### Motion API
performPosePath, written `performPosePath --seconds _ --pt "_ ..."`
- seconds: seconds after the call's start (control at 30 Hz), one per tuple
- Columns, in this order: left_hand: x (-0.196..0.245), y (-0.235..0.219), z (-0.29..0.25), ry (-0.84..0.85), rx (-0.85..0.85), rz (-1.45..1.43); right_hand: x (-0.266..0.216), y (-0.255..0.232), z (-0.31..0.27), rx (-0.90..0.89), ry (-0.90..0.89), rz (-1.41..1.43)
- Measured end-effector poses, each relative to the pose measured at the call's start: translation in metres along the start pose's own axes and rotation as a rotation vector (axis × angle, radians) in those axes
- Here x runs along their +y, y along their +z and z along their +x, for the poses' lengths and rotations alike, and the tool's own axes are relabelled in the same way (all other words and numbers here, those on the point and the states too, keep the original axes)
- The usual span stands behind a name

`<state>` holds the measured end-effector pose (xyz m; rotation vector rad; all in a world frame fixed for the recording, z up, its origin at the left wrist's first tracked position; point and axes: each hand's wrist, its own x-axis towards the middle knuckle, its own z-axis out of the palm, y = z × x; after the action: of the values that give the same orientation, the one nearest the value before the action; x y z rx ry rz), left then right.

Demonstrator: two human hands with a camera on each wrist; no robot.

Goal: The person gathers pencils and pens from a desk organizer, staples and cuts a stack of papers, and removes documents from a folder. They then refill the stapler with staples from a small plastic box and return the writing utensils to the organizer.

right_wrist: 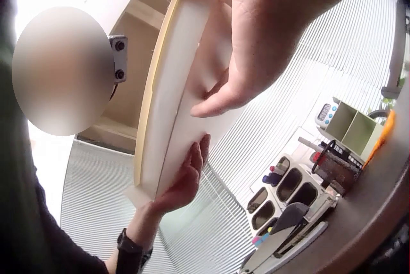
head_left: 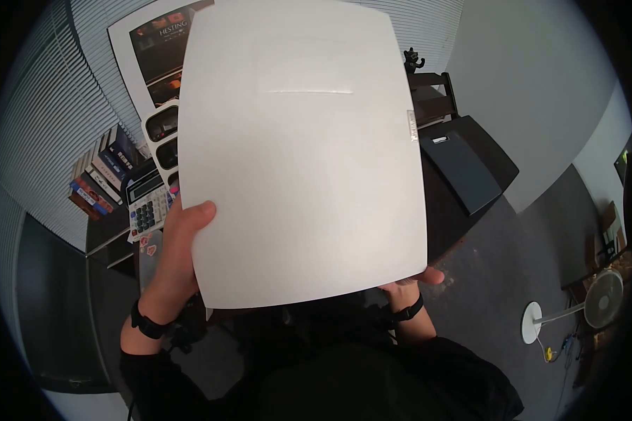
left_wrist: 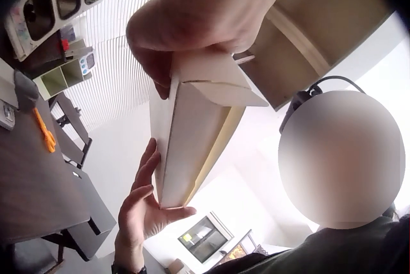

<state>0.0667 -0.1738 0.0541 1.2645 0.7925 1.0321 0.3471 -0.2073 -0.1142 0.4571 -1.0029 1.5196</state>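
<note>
A large, flat white box [head_left: 302,182] is held up and fills the middle of the head view, hiding much of the desk. Its face has a thin crease near the top and a small label on the right edge. My left hand [head_left: 182,238] grips its left edge, thumb on the near face. At the lower right corner, my right hand [head_left: 404,288] supports it from below; in the left wrist view the right hand's [left_wrist: 138,213] fingers are extended along the back face. A loose flap [left_wrist: 224,89] sticks out beside the left hand [left_wrist: 198,15].
Left of the box stand a calculator [head_left: 147,214], a row of books [head_left: 105,165] and a white organizer [head_left: 163,125]. A dark flat case [head_left: 467,165] lies on the right. Orange scissors [left_wrist: 45,132] show in the left wrist view. A fan [head_left: 604,298] stands at far right.
</note>
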Motion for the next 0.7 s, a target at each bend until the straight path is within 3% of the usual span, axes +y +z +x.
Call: performPosePath --seconds 0.17,0.23,0.27,0.3,0.37,0.43,0.5,0.57,0.63,0.7 --pt "-0.012 0.018 0.004 0.121 -0.028 -0.070 -0.004 0.023 0.020 -0.103 0.117 -0.010" --pt "-0.022 0.034 0.007 0.255 -0.001 0.032 -0.005 0.047 0.024 0.310 0.220 -0.243" --pt "-0.021 0.039 0.007 0.238 -0.098 0.076 -0.002 0.054 0.023 0.613 0.169 -0.362" --pt "-0.028 0.042 0.012 0.303 -0.177 0.151 -0.005 0.054 0.023 0.615 0.172 -0.361" --pt "-0.029 0.049 0.018 0.319 -0.390 0.135 -0.019 0.048 0.026 0.930 -0.086 -0.417" --pt "-0.012 0.042 0.019 0.214 -0.520 0.282 -0.046 0.046 0.027 1.077 -0.289 -0.410" --pt "-0.010 0.027 0.022 0.266 -0.484 0.444 -0.085 0.031 0.015 1.128 -0.408 -0.536" --pt "-0.018 0.002 0.028 0.575 -0.419 1.146 -0.128 0.009 -0.013 1.176 -0.413 -0.670" --pt "-0.037 -0.022 0.027 0.574 -0.359 1.212 -0.160 -0.002 -0.039 1.185 -0.363 -0.699" --pt "-0.051 -0.041 0.020 0.429 -0.333 1.507 -0.178 -0.020 -0.066 1.272 -0.389 -0.722"
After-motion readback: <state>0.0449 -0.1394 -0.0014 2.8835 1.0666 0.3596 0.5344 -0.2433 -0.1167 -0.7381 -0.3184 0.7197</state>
